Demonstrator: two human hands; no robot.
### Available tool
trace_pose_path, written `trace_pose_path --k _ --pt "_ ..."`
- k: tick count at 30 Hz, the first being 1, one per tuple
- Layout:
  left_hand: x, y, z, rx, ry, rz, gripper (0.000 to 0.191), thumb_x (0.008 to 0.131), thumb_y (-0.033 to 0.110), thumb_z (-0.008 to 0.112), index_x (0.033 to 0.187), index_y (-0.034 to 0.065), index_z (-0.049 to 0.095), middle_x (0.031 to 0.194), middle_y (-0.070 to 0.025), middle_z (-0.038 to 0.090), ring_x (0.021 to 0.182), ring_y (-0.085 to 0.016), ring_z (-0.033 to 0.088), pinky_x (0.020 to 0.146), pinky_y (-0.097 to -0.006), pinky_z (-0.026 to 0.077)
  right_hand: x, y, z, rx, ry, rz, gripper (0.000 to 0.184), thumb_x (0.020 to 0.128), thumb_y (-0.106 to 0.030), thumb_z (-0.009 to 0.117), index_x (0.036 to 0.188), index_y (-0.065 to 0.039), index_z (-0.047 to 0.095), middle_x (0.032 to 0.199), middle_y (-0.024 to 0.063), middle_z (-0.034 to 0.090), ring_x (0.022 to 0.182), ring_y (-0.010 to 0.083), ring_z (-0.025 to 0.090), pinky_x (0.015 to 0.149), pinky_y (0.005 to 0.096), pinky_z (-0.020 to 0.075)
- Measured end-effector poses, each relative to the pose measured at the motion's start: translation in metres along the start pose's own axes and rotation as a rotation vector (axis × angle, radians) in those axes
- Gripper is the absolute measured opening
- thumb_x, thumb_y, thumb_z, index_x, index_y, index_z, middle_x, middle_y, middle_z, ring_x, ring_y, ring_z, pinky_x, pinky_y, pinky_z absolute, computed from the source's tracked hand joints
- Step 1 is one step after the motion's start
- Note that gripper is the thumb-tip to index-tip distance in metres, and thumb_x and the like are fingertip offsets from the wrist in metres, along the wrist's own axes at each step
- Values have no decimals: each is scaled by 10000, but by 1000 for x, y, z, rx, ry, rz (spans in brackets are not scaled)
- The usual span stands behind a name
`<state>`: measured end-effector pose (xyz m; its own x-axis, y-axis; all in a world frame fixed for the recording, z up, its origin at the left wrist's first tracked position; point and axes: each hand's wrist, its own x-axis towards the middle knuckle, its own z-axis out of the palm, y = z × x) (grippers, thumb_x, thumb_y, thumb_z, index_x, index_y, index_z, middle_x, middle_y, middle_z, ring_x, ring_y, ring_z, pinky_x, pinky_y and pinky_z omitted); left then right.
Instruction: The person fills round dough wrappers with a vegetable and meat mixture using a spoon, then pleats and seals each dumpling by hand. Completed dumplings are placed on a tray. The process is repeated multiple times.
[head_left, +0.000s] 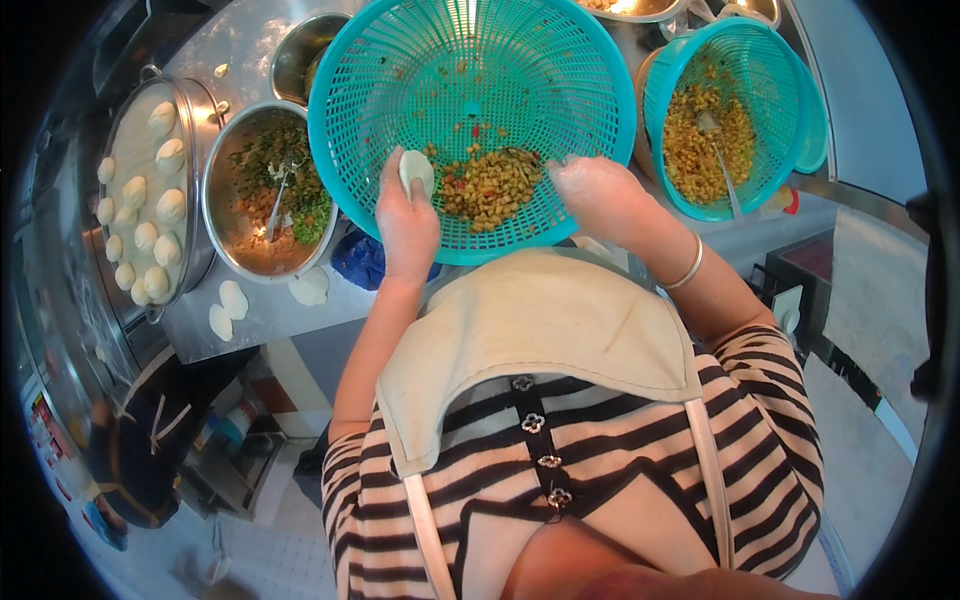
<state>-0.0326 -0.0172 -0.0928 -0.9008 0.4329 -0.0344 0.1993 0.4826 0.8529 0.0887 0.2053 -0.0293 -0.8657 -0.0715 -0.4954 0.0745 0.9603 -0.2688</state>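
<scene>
My left hand (409, 225) holds a round dough wrapper (417, 174), cupped between thumb and fingers over the near left of a big turquoise plastic colander (472, 45). A heap of diced vegetable filling (487, 191) lies low in that colander, with red bits among it. My right hand (600, 196), dusted with flour, is at the colander's right side. Its fingers are closed on what looks like a metal spoon (523, 156), whose bowl dips into the filling; the handle is mostly hidden by the hand.
Left stands a steel bowl (217, 187) of mixed fillings with a spoon, then a steamer tray (124, 161) of several filled buns. Loose wrappers (233, 299) lie on the steel table (199, 330). Right is a smaller turquoise colander (780, 150) of filling. A person (139, 465) stands lower left.
</scene>
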Motion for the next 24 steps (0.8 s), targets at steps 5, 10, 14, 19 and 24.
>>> trace_pose_path --k 5,10,14,19,24 --pt "-10 -2 19 111 -155 -7 467 934 -38 492 1396 -79 438 1329 -282 561 1248 -428 535 1050 -430 435 10 -5 1 171 -113 10 479 796 -21 597 1261 83 561 992 252 663 952 403 653 823 470 534" --pt "-16 -5 31 189 -200 99 528 925 -32 537 1418 -111 363 1382 -343 470 1275 -480 478 1064 -476 415 20 -18 6 308 -171 36 536 807 -66 644 1313 78 538 1088 283 654 1040 426 631 886 476 519" --pt "-19 -9 37 214 -230 141 593 924 72 607 1416 -131 346 1410 -369 414 1298 -510 424 1097 -514 367 24 -22 13 382 127 -70 207 811 -30 587 981 81 631 905 283 675 899 434 668 781 504 539" --pt "-18 -14 44 252 -263 204 670 910 174 650 1403 -151 334 1429 -393 355 1328 -550 346 1134 -580 280 37 -15 18 470 -85 -52 384 838 -54 613 1195 87 605 913 255 686 851 388 672 742 452 532" --pt "-19 -16 48 338 -252 218 655 912 158 639 1398 -157 332 1434 -377 356 1331 -541 339 1126 -582 284 45 -14 22 764 -177 53 428 881 -30 522 1288 83 591 832 188 677 738 294 655 669 384 513"
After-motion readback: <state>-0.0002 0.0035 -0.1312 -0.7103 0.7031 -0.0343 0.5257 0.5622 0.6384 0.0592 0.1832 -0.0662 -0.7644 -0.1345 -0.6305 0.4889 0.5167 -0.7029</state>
